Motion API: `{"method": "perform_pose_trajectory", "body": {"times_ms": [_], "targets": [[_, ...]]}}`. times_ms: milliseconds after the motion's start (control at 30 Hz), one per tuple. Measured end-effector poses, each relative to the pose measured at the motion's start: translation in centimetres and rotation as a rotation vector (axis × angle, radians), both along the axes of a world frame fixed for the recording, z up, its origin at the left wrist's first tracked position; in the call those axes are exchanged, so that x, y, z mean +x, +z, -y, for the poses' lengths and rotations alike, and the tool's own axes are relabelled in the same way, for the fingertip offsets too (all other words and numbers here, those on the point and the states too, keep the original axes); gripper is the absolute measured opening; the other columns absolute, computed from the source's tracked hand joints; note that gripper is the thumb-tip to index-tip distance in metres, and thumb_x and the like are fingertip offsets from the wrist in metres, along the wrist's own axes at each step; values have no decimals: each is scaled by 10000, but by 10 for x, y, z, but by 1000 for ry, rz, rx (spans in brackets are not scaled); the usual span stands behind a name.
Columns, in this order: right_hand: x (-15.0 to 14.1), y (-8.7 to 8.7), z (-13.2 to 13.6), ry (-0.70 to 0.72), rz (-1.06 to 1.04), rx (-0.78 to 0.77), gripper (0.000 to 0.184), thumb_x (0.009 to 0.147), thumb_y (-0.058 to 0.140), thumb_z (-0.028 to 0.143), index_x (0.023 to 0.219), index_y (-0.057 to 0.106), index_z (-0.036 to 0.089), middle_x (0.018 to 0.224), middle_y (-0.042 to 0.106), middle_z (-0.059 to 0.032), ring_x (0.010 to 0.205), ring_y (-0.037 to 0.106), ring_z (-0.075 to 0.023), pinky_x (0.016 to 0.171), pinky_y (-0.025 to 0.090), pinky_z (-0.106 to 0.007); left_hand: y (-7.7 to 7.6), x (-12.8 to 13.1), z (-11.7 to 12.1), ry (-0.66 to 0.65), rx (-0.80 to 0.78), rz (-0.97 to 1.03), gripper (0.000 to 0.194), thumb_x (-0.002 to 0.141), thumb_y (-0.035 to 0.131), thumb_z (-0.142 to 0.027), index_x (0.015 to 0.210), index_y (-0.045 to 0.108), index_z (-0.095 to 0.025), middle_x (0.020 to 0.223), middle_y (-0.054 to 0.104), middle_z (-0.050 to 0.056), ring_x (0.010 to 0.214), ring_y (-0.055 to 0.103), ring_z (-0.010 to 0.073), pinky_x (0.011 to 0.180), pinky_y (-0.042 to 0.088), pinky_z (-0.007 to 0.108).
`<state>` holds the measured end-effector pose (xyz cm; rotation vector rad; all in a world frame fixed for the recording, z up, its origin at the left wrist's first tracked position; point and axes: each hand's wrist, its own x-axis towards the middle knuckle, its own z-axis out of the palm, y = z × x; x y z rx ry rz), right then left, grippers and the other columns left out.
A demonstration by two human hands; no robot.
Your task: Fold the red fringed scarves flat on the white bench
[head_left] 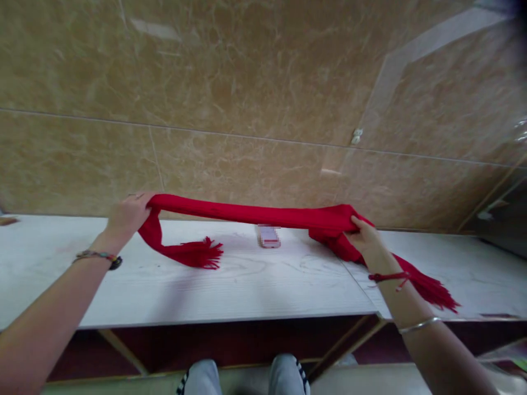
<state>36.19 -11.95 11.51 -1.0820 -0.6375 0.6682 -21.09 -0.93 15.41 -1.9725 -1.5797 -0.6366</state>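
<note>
A red scarf (pixel 247 212) with fringed ends is stretched between my two hands above a white wooden surface. My left hand (pixel 130 213) is closed around it on the left, and a short fringed end curls down and lies toward the middle. On the right, my right hand (pixel 363 237) grips the scarf with the thumb on top. A loose fold hangs beside that hand. The other fringed end passes behind my right wrist and rests on the surface at the right.
A phone-like item (pixel 269 236), blurred, lies on the white countertop (pixel 247 296) behind the scarf. A tiled wall (pixel 230 93) rises directly at the back, with a small white socket (pixel 357 136). Open dark red compartments (pixel 230 340) are below the front edge.
</note>
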Motion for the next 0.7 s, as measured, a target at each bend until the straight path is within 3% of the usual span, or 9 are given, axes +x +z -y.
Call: {"method": "perform_pose_trajectory", "body": {"times_ms": [67, 133, 267, 400, 500, 567, 633, 700], "targets": [[9, -49, 8, -103, 104, -95, 57, 709, 500, 204, 760, 513, 225, 779, 645, 0, 828, 622, -158, 717, 537, -311, -16, -23, -4, 75, -12, -47, 430, 825, 329, -152, 1238, 447, -150, 1182, 542, 58, 1051, 501, 198, 893, 370, 304], [13, -87, 16, -141, 237, -213, 66, 716, 489, 261, 771, 512, 232, 798, 650, -6, 844, 620, -163, 713, 530, -302, -35, -48, -9, 103, -29, -92, 424, 829, 303, -172, 1227, 449, -157, 1151, 556, 58, 1062, 491, 202, 893, 366, 314], [19, -132, 25, -123, 401, -420, 218, 697, 527, 352, 830, 571, 185, 776, 661, -50, 797, 625, -215, 669, 522, -329, -80, -91, -19, -46, -214, -211, 411, 849, 211, -158, 1119, 513, -229, 1114, 586, -7, 1106, 454, 176, 945, 320, 319], [30, -148, 23, -151, 637, -601, 310, 680, 561, 351, 892, 626, 135, 858, 667, -113, 914, 587, -284, 782, 464, -383, -131, -125, -15, -90, -361, -194, 402, 741, 323, -115, 1047, 561, -221, 1048, 632, 16, 1069, 488, 194, 962, 310, 318], [34, -152, 22, -190, 783, -683, 340, 673, 565, 267, 974, 623, 118, 992, 638, -165, 1037, 521, -324, 899, 378, -437, -157, -147, -8, -126, -414, -215, 479, 680, 373, -140, 1129, 517, -224, 1103, 612, 14, 1111, 453, 213, 986, 293, 344], [30, -151, 22, -220, 910, -664, 417, 695, 529, 211, 1094, 570, 96, 1108, 587, -183, 1104, 476, -324, 943, 333, -468, -160, -150, -4, -148, -421, -231, 539, 681, 367, -164, 1210, 462, -206, 1162, 574, 18, 1130, 432, 230, 977, 301, 385], [19, -150, 20, -201, 1170, -531, 443, 732, 483, 170, 1164, 523, 86, 1186, 538, -187, 1139, 450, -304, 961, 322, -477, -154, -136, -1, -141, -394, -265, 558, 708, 342, -171, 1260, 423, -171, 1235, 515, 48, 1138, 417, 256, 954, 316, 438], [3, -148, 18, -26, 1503, -334, 400, 785, 447, 166, 1173, 527, 111, 1200, 538, -164, 1133, 464, -266, 966, 345, -454, -145, -103, 1, -170, -370, -305, 547, 735, 342, -166, 1276, 415, -181, 1308, 446, 65, 1169, 385, 275, 940, 323, 479]]}}
